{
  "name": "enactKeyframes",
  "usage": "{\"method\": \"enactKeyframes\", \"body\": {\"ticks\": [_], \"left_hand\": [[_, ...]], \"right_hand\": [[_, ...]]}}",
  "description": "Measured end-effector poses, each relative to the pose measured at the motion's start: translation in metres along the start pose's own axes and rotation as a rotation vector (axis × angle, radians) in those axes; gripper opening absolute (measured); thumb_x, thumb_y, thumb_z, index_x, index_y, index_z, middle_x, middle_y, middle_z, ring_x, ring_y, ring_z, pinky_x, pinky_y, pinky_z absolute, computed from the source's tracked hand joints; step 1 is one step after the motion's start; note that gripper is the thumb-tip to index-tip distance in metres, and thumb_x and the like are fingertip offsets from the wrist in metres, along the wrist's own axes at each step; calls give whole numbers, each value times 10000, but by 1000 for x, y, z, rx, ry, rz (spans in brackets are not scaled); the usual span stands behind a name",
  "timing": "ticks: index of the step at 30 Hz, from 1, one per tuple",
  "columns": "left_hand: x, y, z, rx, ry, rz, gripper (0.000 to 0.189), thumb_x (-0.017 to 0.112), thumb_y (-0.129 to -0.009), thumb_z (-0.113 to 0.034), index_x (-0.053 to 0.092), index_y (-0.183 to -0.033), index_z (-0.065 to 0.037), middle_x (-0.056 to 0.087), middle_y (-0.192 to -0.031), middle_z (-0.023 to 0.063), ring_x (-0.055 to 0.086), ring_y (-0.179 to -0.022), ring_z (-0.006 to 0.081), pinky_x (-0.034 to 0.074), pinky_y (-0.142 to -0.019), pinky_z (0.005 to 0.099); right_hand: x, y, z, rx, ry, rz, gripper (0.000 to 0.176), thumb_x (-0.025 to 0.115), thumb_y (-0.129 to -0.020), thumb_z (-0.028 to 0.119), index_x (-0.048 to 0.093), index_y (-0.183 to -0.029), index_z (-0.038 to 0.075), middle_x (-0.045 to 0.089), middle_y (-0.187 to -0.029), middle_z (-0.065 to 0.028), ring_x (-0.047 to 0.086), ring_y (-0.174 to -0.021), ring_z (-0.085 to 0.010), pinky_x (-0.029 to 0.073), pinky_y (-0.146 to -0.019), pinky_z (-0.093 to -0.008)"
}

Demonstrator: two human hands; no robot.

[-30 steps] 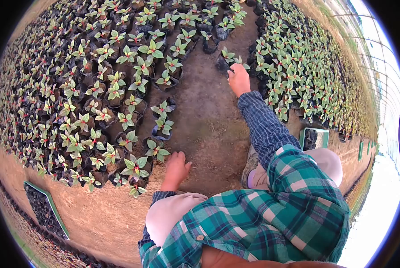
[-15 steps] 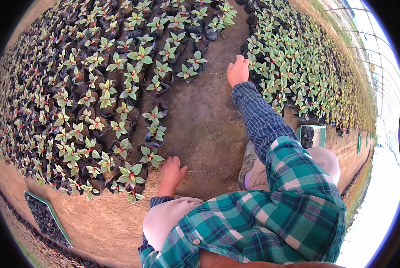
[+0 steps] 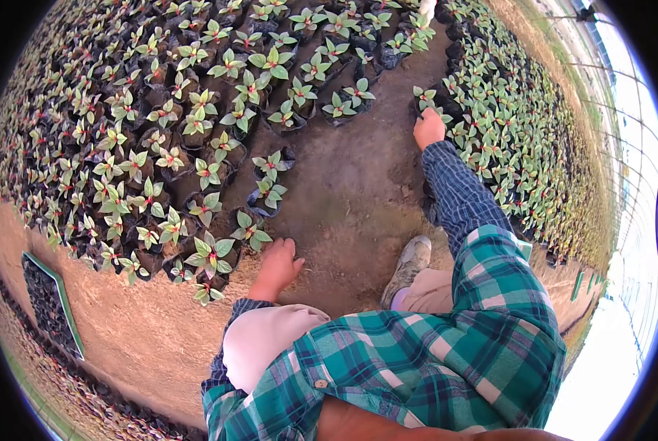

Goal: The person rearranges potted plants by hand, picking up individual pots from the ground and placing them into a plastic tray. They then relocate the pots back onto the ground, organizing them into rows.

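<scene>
My right hand [image 3: 429, 130] reaches to the near edge of the right-hand block of seedlings [image 3: 490, 132]. Its fingers are closed at the black bag of a small red-centred seedling [image 3: 424, 96], which stands out from that block's edge; the fingertips are partly hidden. Down by the soil, my left hand [image 3: 279, 264] has its thumb apart from the fingers and nothing visible in it. Beside it is a bagged seedling [image 3: 250, 231] at the corner of the left-hand block. Two bagged seedlings [image 3: 270, 180] stand close together just beyond.
Bare soil [image 3: 343, 184] runs between the two blocks. My shoe [image 3: 410, 268] stands on it. A green-edged tray [image 3: 68, 312] of black bags lies at lower left. At the top, a pale shape [image 3: 426, 10] is cut off by the view. Greenhouse framing [image 3: 623, 110] curves along the right.
The view has shifted. My right hand now has a bagged seedling at its fingers, standing out from the right block's edge. My left hand stays low near the same corner seedling.
</scene>
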State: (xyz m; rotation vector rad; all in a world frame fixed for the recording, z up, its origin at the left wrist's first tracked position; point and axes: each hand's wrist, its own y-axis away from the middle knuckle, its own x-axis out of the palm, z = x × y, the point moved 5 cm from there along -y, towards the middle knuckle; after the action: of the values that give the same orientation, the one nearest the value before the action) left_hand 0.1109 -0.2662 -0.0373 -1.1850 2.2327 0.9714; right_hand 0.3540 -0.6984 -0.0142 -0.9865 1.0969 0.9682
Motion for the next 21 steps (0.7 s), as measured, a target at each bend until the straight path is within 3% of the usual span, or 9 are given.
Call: {"method": "enactKeyframes", "body": {"ticks": [1, 3, 5, 6, 8, 11, 17, 18, 21], "left_hand": [[-1, 0, 0, 15, 12, -10, 356, 772, -710, -190, 509, -891, -33, 545, -932, 196, 528, -909, 413, 428, -780, 496], [0, 1, 1, 7, 16, -13, 364, 767, -718, -206, 512, -901, -23, 543, -941, 199, 533, -915, 417, 435, -789, 498], [1, 1, 1, 15, -34, -25, 377, 762, -726, -227, 517, -916, -14, 545, -956, 200, 539, -931, 419, 442, -800, 499], [1, 1, 0, 1, -34, -18, 386, 761, -729, -243, 521, -920, -8, 548, -967, 201, 543, -942, 420, 447, -806, 500], [1, 1, 1, -6, -22, -21, 382, 761, -729, -244, 523, -915, -11, 550, -969, 200, 544, -944, 419, 448, -806, 499], [0, 0, 1, -7, -9, -43, 369, 759, -730, -246, 526, -903, -18, 555, -967, 196, 546, -946, 415, 448, -805, 495], [0, 3, 1, -92, 19, 5, 374, 748, -739, -256, 580, -975, -21, 583, -1020, 181, 554, -1010, 388, 457, -850, 484], [0, 2, 1, -121, 51, -7, 366, 744, -741, -256, 583, -970, -21, 588, -1012, 179, 555, -1010, 385, 458, -848, 486], [4, 1, 3, -131, 38, -48, 347, 734, -751, -254, 585, -960, -20, 596, -995, 175, 563, -997, 380, 460, -839, 492]], "right_hand": [[-6, 9, 12, -110, -129, 38, 100, 620, -825, 73, 567, -885, 13, 650, -732, -201, 666, -736, -366, 508, -630, -441], [-18, 28, 29, -117, -263, 201, 141, 627, -794, 75, 542, -892, 20, 608, -861, -227, 583, -868, -433, 466, -743, -500], [-50, 56, 91, -508, -233, 411, 120, 601, -801, 47, 510, -876, 25, 575, -872, -198, 572, -869, -423, 465, -735, -495], [-54, 64, 105, -513, -229, 425, 120, 601, -801, 47, 510, -876, 25, 575, -872, -198, 572, -869, -423, 465, -735, -495], [-60, 84, 145, -824, -272, 489, 137, 587, -796, 28, 493, -896, 40, 548, -903, -166, 575, -847, -404, 473, -720, -479], [-57, 100, 196, -1105, -117, 536, 177, 588, -769, 17, 483, -904, 62, 545, -933, -134, 585, -872, -363, 491, -710, -449], [-31, 106, 222, -1316, -62, 506, 318, 594, -750, 25, 535, -1058, 77, 530, -1084, -128, 576, -985, -315, 520, -759, -405], [-37, 102, 217, -1276, -30, 532, 423, 576, -775, 15, 524, -1190, 77, 505, -1177, -136, 582, -1006, -328, 520, -794, -404], [-74, 77, 195, -1058, -38, 484, 464, 557, -798, -1, 497, -1253, 68, 503, -1211, -142, 585, -1021, -342, 519, -805, -408]]}}
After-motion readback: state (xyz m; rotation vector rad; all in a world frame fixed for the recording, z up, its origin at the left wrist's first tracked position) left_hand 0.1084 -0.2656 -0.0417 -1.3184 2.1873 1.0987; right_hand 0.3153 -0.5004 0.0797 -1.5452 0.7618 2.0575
